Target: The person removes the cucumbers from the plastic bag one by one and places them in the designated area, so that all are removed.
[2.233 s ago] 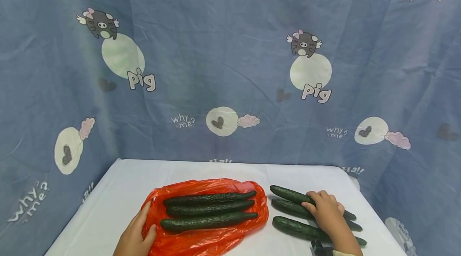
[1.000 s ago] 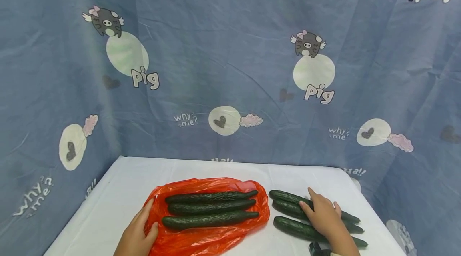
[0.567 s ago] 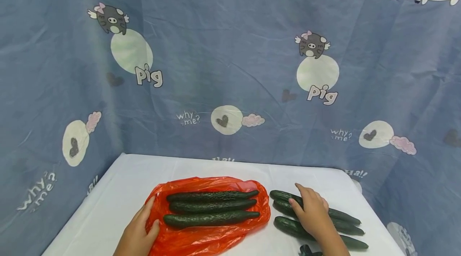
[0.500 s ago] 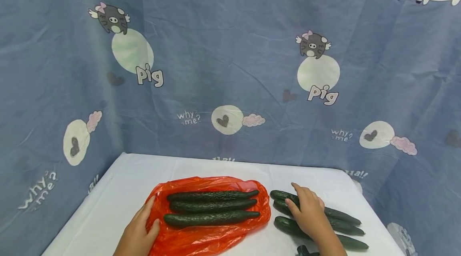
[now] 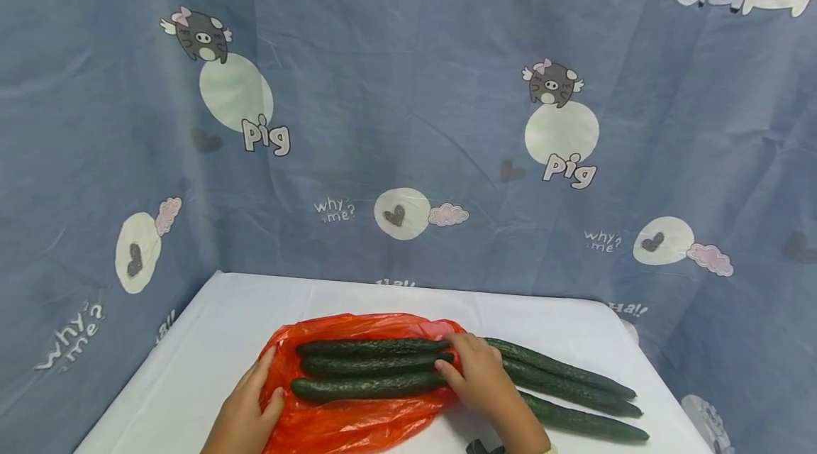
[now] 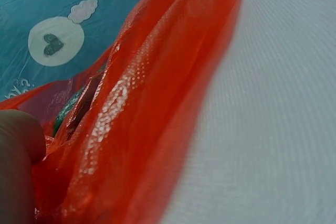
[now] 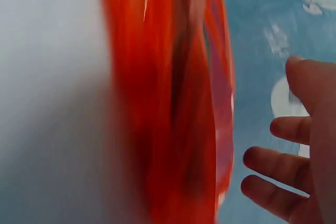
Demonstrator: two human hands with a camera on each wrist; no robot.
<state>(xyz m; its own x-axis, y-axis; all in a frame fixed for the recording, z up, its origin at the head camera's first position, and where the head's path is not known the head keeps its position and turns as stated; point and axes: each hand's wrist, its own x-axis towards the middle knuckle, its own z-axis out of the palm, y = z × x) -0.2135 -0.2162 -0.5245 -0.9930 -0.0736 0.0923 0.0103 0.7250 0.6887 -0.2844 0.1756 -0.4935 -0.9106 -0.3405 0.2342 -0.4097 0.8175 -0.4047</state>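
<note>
Readying the bag [image 5: 345,427] of cucumbers [image 5: 370,387], we judge.
Our left hand [image 5: 241,411] touches it, loosely spread; our right hand [image 5: 479,376] — spread, empty — likely needs to grip it next.

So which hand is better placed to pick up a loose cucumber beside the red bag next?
Probably the right hand: its extended fingers hold nothing and are nearer the loose cucumbers; the left hand is at the red bag's left edge.

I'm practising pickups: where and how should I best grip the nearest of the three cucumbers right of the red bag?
Probably mid-length, from above, thumb on the near side. The nearest cucumber is long and lies flat, so a middle grip should balance it; white table shows along its near side. The right arm hides its left end.
</note>
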